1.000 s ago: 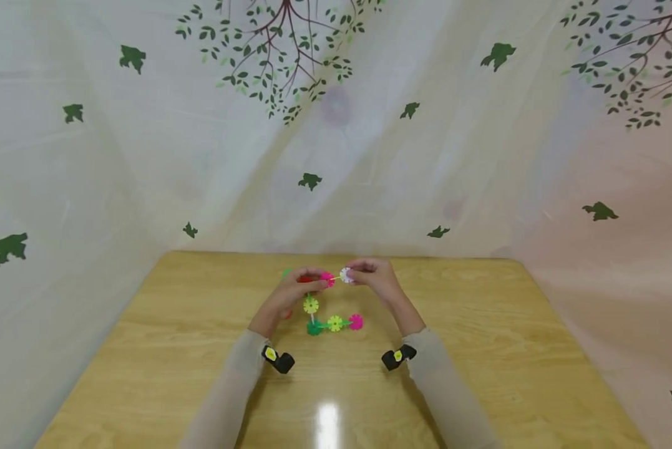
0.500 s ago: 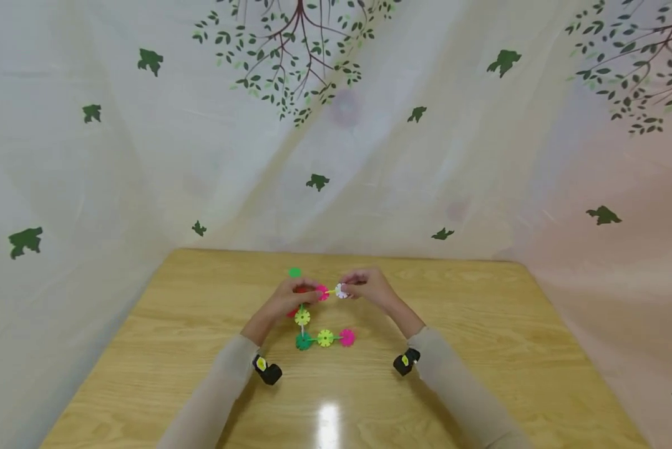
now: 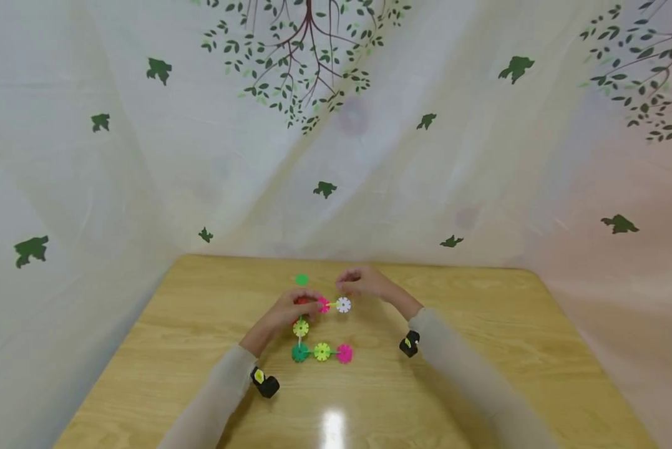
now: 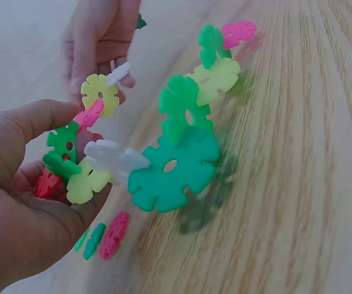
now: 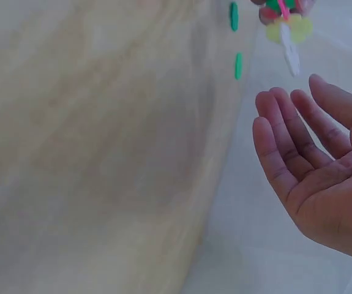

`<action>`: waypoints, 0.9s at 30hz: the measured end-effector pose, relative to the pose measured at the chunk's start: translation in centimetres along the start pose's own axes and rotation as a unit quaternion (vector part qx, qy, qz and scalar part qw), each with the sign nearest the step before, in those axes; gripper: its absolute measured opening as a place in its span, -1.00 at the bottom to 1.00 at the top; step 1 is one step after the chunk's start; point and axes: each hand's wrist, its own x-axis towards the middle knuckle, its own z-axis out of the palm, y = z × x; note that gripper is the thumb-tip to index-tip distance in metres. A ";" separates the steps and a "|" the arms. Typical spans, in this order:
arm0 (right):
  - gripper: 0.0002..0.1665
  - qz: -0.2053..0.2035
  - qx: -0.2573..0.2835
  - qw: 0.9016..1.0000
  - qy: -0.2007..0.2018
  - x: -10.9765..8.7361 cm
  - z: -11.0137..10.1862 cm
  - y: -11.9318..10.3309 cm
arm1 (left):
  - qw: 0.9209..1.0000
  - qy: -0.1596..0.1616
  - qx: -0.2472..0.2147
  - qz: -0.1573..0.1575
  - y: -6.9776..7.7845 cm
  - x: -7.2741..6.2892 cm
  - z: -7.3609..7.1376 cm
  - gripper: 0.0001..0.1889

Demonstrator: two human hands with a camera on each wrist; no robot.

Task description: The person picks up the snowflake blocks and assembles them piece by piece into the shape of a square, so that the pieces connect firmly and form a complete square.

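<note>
My left hand point(image 3: 287, 309) pinches a linked chain of plastic snowflake discs near a pink disc point(image 4: 90, 115) and a red one point(image 4: 47, 184). From there the chain runs through a yellow disc point(image 3: 301, 328) to a dark green disc point(image 3: 299, 352), then bends right to a pink end disc point(image 3: 344, 353). At the other end, a white disc point(image 3: 344, 305) is joined beyond a yellow disc point(image 4: 100, 95). My right hand point(image 3: 366, 282) is just behind the white disc, apart from it. In the right wrist view its fingers are loosely bent, holding nothing.
A loose green disc point(image 3: 301, 280) lies on the wooden table point(image 3: 482, 349) behind my left hand. Beneath that hand, the left wrist view shows a loose pink disc point(image 4: 114, 235) and green ones point(image 4: 93, 241). A printed curtain point(image 3: 257, 187) hangs behind the table.
My right hand has let go of the white disc and moved slightly back from it. The white disc stays on the chain. My left hand keeps its hold; the head view has shifted a little.
</note>
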 end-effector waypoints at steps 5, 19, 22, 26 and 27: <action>-0.64 -0.038 -0.073 0.996 -0.032 3.7 -0.3 -0.2 | 1.000 -0.002 -0.003 -0.003 -0.7 0.0 -0.2 -0.65; -0.53 -0.094 -0.169 0.973 -0.124 9.4 2.2 0.7 | 1.000 -0.006 -0.008 -0.004 -1.1 -0.6 -0.3 -0.67; -0.53 -0.121 -0.192 0.963 -0.143 9.9 2.9 0.7 | 1.000 -0.006 -0.008 -0.008 -1.1 -0.6 -0.4 -0.67; -0.60 -0.150 -0.201 0.958 -0.139 10.2 3.2 0.8 | 1.000 -0.014 0.005 -0.012 -0.9 -0.3 -0.7 -0.66; -0.63 -0.154 -0.196 0.959 -0.135 10.2 3.2 0.8 | 1.000 -0.018 0.010 -0.011 -0.8 -0.1 -0.8 -0.66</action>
